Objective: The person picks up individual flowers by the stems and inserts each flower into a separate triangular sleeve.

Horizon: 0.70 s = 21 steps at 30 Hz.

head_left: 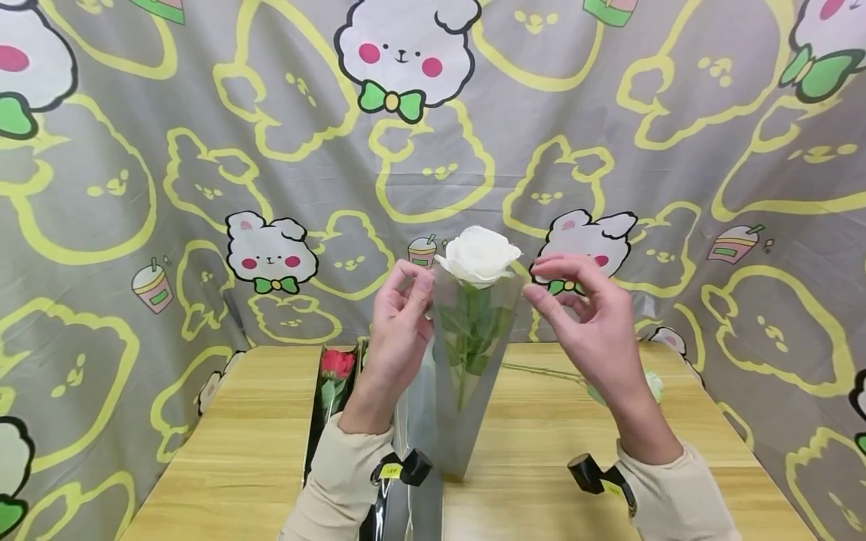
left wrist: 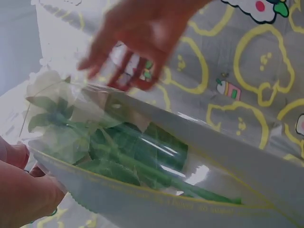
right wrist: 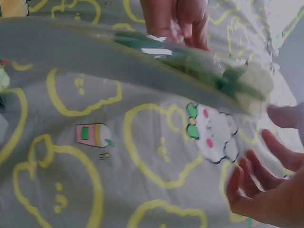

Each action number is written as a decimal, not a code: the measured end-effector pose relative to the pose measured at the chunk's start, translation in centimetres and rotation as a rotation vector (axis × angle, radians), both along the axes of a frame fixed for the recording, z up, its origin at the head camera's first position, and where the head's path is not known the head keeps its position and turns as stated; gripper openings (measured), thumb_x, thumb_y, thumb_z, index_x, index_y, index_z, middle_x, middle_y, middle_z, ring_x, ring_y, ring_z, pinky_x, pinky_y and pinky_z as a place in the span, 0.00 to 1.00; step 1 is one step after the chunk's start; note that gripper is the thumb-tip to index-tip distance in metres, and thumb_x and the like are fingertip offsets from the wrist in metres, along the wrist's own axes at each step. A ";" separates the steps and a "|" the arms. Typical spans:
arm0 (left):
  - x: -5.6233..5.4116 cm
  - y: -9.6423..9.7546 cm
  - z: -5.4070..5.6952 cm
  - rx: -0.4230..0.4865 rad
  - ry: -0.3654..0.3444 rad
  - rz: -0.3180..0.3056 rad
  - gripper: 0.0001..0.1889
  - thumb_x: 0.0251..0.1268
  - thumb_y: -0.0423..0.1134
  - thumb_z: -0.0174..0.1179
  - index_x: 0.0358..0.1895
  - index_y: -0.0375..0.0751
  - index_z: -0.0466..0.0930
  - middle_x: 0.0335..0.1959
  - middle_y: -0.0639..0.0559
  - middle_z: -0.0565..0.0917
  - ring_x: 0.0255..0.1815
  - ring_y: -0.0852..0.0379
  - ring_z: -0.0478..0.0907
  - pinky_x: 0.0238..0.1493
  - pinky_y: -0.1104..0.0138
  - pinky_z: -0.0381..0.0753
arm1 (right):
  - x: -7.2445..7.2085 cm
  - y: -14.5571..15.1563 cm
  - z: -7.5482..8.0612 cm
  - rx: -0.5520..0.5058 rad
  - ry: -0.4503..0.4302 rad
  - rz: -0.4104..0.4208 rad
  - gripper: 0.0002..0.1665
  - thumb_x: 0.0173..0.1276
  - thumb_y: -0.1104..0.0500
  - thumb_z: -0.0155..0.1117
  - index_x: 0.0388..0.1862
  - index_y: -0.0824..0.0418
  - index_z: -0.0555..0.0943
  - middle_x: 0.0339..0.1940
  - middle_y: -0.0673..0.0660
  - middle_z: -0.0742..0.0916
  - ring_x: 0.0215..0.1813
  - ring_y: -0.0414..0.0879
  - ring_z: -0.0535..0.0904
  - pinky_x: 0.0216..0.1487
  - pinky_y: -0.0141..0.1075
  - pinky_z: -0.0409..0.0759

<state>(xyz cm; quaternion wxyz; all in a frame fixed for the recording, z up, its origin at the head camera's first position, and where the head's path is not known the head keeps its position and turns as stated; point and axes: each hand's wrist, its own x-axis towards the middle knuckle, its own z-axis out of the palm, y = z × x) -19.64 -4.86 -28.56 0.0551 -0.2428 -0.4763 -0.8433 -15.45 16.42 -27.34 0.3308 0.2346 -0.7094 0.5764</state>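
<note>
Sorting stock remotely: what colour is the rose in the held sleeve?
White rose, green stem; clearest in the head view.

The rose (head_left: 479, 255) held up at the centre is white, with a green stem and green leaves (head_left: 471, 330) showing through a clear sleeve (head_left: 467, 391) that has a grey tint and a thin yellow line along its edge. A second rose (head_left: 337, 364) lying at the far left of the tabletop (head_left: 237, 443) is red. The tabletop is pale yellow wood grain. The backdrop cloth (head_left: 203, 135) is grey, patterned with yellow animal outlines, white animals with pink cheeks and green bows, and small pink-and-green drink cups. Both sleeves (head_left: 338, 488) on the arms are beige.
</note>
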 end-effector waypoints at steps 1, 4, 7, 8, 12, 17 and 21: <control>0.0 0.0 0.0 0.001 0.002 0.002 0.11 0.83 0.31 0.47 0.37 0.48 0.74 0.24 0.58 0.64 0.25 0.62 0.57 0.16 0.74 0.50 | -0.2 0.1 -0.3 0.003 -0.045 -0.001 0.09 0.68 0.71 0.69 0.46 0.71 0.83 0.52 0.58 0.83 0.55 0.48 0.79 0.49 0.29 0.81; -0.1 0.1 0.0 -0.038 0.014 0.027 0.10 0.82 0.32 0.49 0.38 0.48 0.74 0.24 0.58 0.65 0.25 0.62 0.59 0.18 0.73 0.53 | -0.6 0.1 -0.8 0.010 -0.137 0.026 0.06 0.70 0.68 0.69 0.44 0.69 0.85 0.48 0.55 0.85 0.53 0.46 0.81 0.50 0.29 0.82; -0.2 0.3 -0.2 -0.111 0.036 0.061 0.08 0.81 0.32 0.51 0.40 0.49 0.75 0.27 0.57 0.69 0.28 0.62 0.64 0.21 0.73 0.60 | -0.8 -0.4 -0.8 0.000 -0.125 0.049 0.03 0.69 0.69 0.70 0.40 0.69 0.86 0.46 0.56 0.86 0.53 0.46 0.82 0.47 0.29 0.83; -0.2 0.3 -0.2 -0.131 0.039 0.057 0.07 0.82 0.33 0.51 0.41 0.48 0.75 0.29 0.56 0.70 0.29 0.62 0.65 0.21 0.72 0.61 | -0.8 -0.6 -0.8 -0.005 -0.109 0.057 0.03 0.68 0.70 0.70 0.39 0.69 0.86 0.45 0.57 0.86 0.51 0.47 0.83 0.46 0.29 0.83; -0.3 0.3 -0.4 -0.141 0.021 -0.059 0.08 0.85 0.37 0.46 0.46 0.47 0.76 0.37 0.54 0.75 0.37 0.61 0.71 0.28 0.73 0.69 | -0.8 -1.0 -0.6 -0.027 -0.060 0.060 0.04 0.67 0.72 0.70 0.40 0.68 0.86 0.43 0.60 0.86 0.46 0.47 0.85 0.43 0.30 0.84; -0.4 0.2 -0.7 -0.146 -0.023 -0.224 0.17 0.87 0.42 0.39 0.46 0.42 0.78 0.44 0.52 0.77 0.46 0.60 0.74 0.46 0.68 0.77 | -0.7 -0.7 -0.7 -0.051 -0.083 0.052 0.05 0.67 0.75 0.68 0.40 0.69 0.85 0.40 0.63 0.86 0.39 0.46 0.85 0.38 0.33 0.85; -0.2 0.3 -0.8 -0.165 0.012 -0.145 0.16 0.86 0.37 0.41 0.46 0.34 0.80 0.42 0.50 0.78 0.44 0.59 0.76 0.46 0.68 0.78 | -0.5 -0.6 -0.7 -0.043 -0.102 0.025 0.03 0.69 0.73 0.67 0.40 0.69 0.85 0.37 0.57 0.86 0.34 0.46 0.85 0.36 0.35 0.86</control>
